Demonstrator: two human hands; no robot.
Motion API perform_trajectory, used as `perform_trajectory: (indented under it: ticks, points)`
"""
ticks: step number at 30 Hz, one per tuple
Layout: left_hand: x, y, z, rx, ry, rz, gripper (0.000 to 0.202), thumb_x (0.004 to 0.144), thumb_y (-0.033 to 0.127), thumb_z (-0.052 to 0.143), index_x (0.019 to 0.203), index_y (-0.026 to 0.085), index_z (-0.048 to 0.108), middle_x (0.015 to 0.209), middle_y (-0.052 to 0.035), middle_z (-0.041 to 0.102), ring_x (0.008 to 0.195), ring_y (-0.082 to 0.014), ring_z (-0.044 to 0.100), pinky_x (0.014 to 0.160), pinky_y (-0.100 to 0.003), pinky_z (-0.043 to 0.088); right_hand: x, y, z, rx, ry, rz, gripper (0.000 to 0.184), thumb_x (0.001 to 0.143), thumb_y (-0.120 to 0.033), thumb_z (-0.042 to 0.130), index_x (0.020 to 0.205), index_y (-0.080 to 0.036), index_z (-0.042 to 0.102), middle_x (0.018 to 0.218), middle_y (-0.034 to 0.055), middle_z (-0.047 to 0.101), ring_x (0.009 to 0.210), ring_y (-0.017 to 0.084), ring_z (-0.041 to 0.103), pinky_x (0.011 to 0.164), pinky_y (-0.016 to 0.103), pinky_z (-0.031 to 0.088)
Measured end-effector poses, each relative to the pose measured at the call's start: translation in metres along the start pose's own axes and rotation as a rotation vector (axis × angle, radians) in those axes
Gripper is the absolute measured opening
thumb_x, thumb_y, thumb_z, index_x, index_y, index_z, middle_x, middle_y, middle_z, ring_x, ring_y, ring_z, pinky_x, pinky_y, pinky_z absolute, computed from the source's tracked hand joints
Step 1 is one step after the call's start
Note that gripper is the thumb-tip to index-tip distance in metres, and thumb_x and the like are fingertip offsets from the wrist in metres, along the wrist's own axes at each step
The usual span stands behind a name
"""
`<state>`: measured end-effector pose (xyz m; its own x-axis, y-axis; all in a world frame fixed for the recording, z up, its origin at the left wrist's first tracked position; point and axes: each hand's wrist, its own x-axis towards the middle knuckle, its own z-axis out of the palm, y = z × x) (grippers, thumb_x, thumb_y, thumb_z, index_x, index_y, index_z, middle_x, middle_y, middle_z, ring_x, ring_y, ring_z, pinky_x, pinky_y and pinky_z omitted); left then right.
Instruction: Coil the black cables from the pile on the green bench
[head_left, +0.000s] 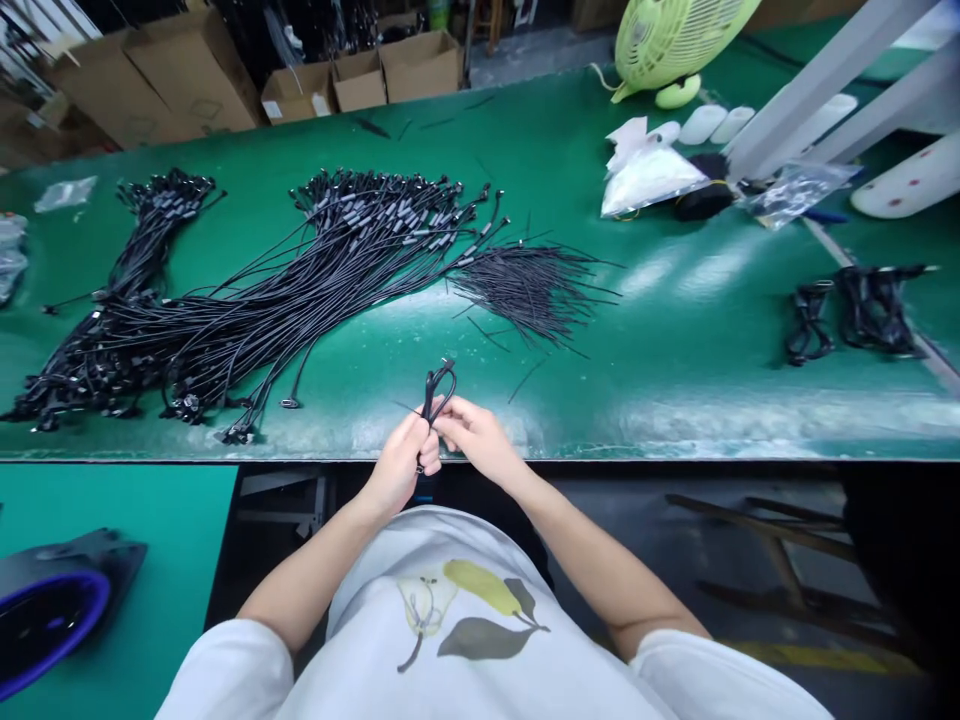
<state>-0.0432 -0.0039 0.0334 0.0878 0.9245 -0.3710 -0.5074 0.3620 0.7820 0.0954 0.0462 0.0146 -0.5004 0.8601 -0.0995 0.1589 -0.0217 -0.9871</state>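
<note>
A short black cable (441, 382), looped into a small bundle, stands up from my left hand (403, 455) at the table's near edge. My left hand is closed around its lower part. Against the same bundle, my right hand (474, 432) has its fingertips pinched together; a thin dark strand shows by the fingers, apparently a twist tie (406, 407). Just beyond my hands lies a heap of loose black ties (529, 285). Left of it spreads a large pile of unbundled black cables (322, 260) with connectors at both ends.
Bundled cables (874, 310) lie at the right. A green fan (679, 45), a white plastic bag (649, 180) and grey posts (817, 90) stand at the back right. Cardboard boxes (420, 68) line the far side. A purple-rimmed device (67, 610) is at lower left.
</note>
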Motion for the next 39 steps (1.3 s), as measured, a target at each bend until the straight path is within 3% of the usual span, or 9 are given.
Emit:
perform_trajectory:
  ticks: [3, 8, 11, 14, 21, 27, 31, 35, 39]
  points:
    - [-0.001, -0.001, -0.01, 0.136, 0.066, 0.134, 0.046, 0.087, 0.048, 0.06, 0.12, 0.015, 0.059, 0.06, 0.0069, 0.034, 0.049, -0.0069, 0.03, 0.046, -0.018, 0.03, -0.003, 0.003, 0.013, -0.088, 0.011, -0.13, 0.015, 0.088, -0.029, 0.051, 0.092, -0.018, 0.06, 0.076, 0.0001, 0.061, 0.061, 0.01, 0.054, 0.06, 0.024, 0.043]
    - [-0.003, 0.001, -0.028, 0.738, 0.137, 0.36, 0.031, 0.091, 0.033, 0.052, 0.116, 0.019, 0.065, 0.085, -0.0046, 0.063, 0.081, -0.0164, 0.057, 0.076, -0.028, 0.046, -0.008, -0.005, 0.01, -0.911, 0.178, -0.718, 0.022, 0.094, -0.016, 0.044, 0.082, -0.016, 0.062, 0.076, 0.0049, 0.061, 0.071, 0.014, 0.052, 0.067, 0.029, 0.038]
    - [-0.004, 0.003, -0.032, 0.909, 0.027, 0.301, 0.024, 0.088, 0.025, 0.05, 0.102, 0.019, 0.069, 0.091, -0.0059, 0.068, 0.091, -0.0205, 0.059, 0.084, -0.032, 0.045, -0.004, -0.015, 0.003, -1.182, 0.106, -1.054, 0.025, 0.094, -0.012, 0.04, 0.085, -0.016, 0.062, 0.096, 0.0094, 0.065, 0.089, 0.018, 0.054, 0.078, 0.032, 0.039]
    - [-0.006, 0.004, -0.036, 0.809, -0.059, 0.12, 0.018, 0.086, 0.028, 0.051, 0.082, 0.017, 0.065, 0.063, 0.0007, 0.055, 0.063, -0.0142, 0.051, 0.06, -0.025, 0.042, 0.001, -0.026, -0.004, -1.291, -0.095, -1.189, 0.024, 0.095, -0.013, 0.039, 0.087, -0.014, 0.062, 0.101, 0.0104, 0.064, 0.09, 0.019, 0.053, 0.08, 0.034, 0.039]
    - [-0.008, 0.004, -0.035, 0.369, -0.115, -0.171, 0.034, 0.074, 0.043, 0.07, 0.089, 0.014, 0.061, 0.057, 0.0075, 0.038, 0.045, -0.0047, 0.029, 0.043, -0.019, 0.02, -0.008, -0.039, 0.0, -1.634, -0.313, -1.214, 0.033, 0.088, -0.005, 0.034, 0.085, -0.012, 0.067, 0.077, 0.011, 0.056, 0.072, 0.022, 0.046, 0.063, 0.036, 0.034]
    - [-0.013, 0.002, -0.03, 0.617, -0.008, -0.141, 0.064, 0.081, 0.025, 0.06, 0.141, 0.013, 0.044, 0.086, -0.0067, 0.067, 0.084, -0.0181, 0.063, 0.075, -0.029, 0.048, 0.003, -0.04, -0.001, -1.705, -0.46, -1.167, 0.031, 0.082, -0.004, 0.037, 0.075, -0.011, 0.066, 0.067, 0.01, 0.055, 0.058, 0.019, 0.044, 0.054, 0.034, 0.026]
    - [-0.01, 0.01, -0.025, 0.56, 0.055, 0.08, 0.07, 0.08, 0.026, 0.063, 0.145, 0.02, 0.04, 0.155, -0.0087, 0.036, 0.145, -0.0251, 0.026, 0.117, -0.035, 0.02, 0.02, -0.041, 0.004, -1.392, -0.261, -0.778, 0.022, 0.087, -0.013, 0.042, 0.08, -0.012, 0.064, 0.069, 0.0074, 0.058, 0.057, 0.017, 0.046, 0.053, 0.031, 0.027]
    - [-0.005, 0.024, -0.023, 0.287, 0.07, 0.23, 0.056, 0.096, 0.053, 0.035, 0.135, 0.018, 0.054, 0.142, -0.0117, 0.051, 0.134, -0.0275, 0.043, 0.113, -0.042, 0.03, 0.017, -0.036, 0.022, -0.84, 0.008, -0.552, 0.028, 0.096, -0.023, 0.036, 0.082, -0.016, 0.059, 0.079, 0.0059, 0.061, 0.071, 0.015, 0.053, 0.065, 0.026, 0.035]
    - [-0.015, 0.034, -0.028, 0.661, 0.03, 0.508, 0.059, 0.091, 0.064, 0.039, 0.106, 0.019, 0.074, 0.112, -0.0112, 0.063, 0.111, -0.0245, 0.053, 0.104, -0.038, 0.036, 0.014, -0.025, 0.016, -0.369, -0.045, -0.349, 0.034, 0.097, -0.029, 0.038, 0.07, -0.018, 0.054, 0.073, 0.0015, 0.058, 0.069, 0.013, 0.053, 0.066, 0.024, 0.037]
